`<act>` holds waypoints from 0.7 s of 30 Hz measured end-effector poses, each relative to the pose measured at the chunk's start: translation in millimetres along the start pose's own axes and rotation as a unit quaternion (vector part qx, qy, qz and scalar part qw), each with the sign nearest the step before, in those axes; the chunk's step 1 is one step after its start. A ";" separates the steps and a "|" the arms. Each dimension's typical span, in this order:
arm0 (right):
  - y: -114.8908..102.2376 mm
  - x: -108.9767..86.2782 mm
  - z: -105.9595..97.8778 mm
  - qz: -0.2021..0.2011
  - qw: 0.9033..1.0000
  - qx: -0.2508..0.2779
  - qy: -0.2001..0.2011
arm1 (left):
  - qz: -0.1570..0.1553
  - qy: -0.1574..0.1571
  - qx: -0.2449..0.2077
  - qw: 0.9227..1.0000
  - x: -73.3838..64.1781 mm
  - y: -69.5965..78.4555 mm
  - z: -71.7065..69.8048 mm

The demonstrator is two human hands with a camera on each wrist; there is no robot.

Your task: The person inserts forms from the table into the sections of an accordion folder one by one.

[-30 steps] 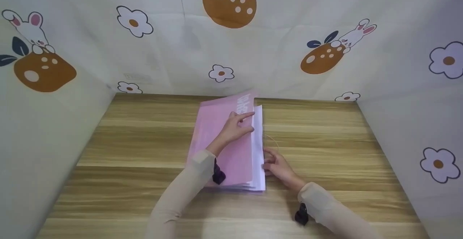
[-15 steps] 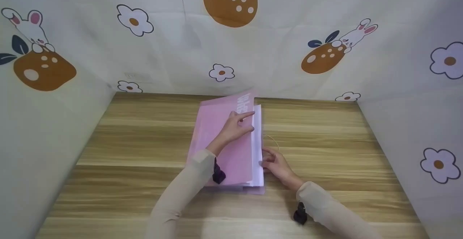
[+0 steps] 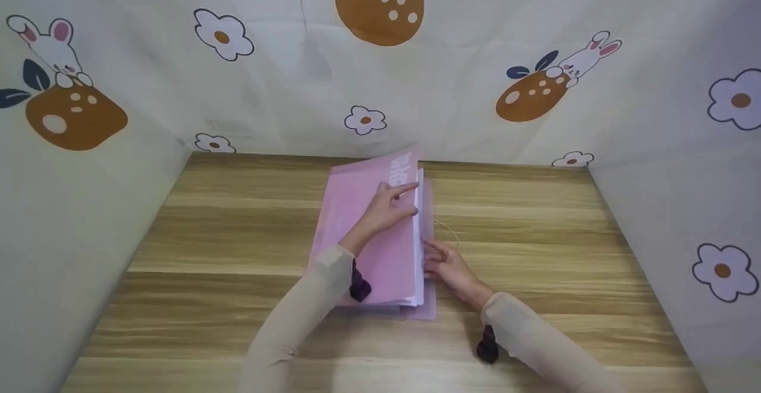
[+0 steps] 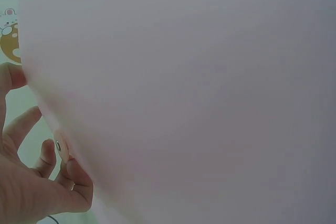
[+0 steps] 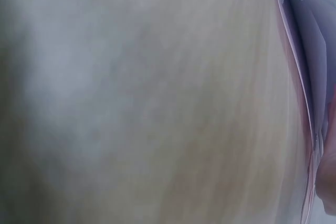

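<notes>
A pink plastic file folder [image 3: 362,226] lies on the table, its front cover raised along the right side. My left hand [image 3: 383,211] holds that cover's edge with its fingertips. In the left wrist view, the pale cover [image 4: 184,87] fills most of the picture, and fingers [image 4: 79,182] grip its edge by a small snap button [image 4: 62,148]. White paper sheets [image 3: 420,286] stick out slightly from under the cover. Against their right edge, my right hand [image 3: 452,268] presses with fairly straight fingers. Only part of it [image 5: 326,182] shows in the right wrist view, beside the layered sheets [image 5: 312,51].
The wood-grain table [image 3: 535,250] extends around the folder. A thin elastic cord [image 3: 450,228] loops out at its right side. Patterned cloth [image 3: 285,78] hangs behind and on both sides.
The paper sheets have slid left, deeper under the cover, and less white shows. My right hand has followed them left, and its fingers have loosened. The left hand has stayed in place.
</notes>
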State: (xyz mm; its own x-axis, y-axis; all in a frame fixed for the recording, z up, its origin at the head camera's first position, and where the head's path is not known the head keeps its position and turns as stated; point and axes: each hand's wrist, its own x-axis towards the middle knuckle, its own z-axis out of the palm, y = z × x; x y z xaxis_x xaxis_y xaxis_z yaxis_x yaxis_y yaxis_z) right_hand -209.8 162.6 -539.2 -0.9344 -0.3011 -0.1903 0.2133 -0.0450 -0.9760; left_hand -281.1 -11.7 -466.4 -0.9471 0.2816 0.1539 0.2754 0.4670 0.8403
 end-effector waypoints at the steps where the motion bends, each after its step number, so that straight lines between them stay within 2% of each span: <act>1: 0.5 0.4 0.5 0.000 1.000 -0.001 -0.002 | 0.001 0.001 0.000 1.000 0.0 0.0 0.2; 6: 1.8 1.5 3.0 -0.002 1.000 -0.012 -0.013 | 0.004 0.006 -0.007 1.000 -0.3 0.1 1.4; 13: 5.0 4.6 3.6 -0.003 0.999 -0.003 -0.038 | -0.001 0.003 -0.012 1.000 -0.4 0.3 1.7; 21: 6.8 7.4 3.3 0.001 0.999 -0.006 -0.033 | -0.004 -0.001 -0.021 1.000 -0.7 -0.5 1.9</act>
State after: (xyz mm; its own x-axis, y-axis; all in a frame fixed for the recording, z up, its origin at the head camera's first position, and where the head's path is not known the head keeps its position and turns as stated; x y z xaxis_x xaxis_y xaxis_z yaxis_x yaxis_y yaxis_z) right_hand -214.4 157.0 -547.0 -0.9133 -0.3630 -0.1848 0.2107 -0.0326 -0.9770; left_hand -280.2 -10.6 -467.9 -0.9487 0.2798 0.1471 0.2614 0.4328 0.8628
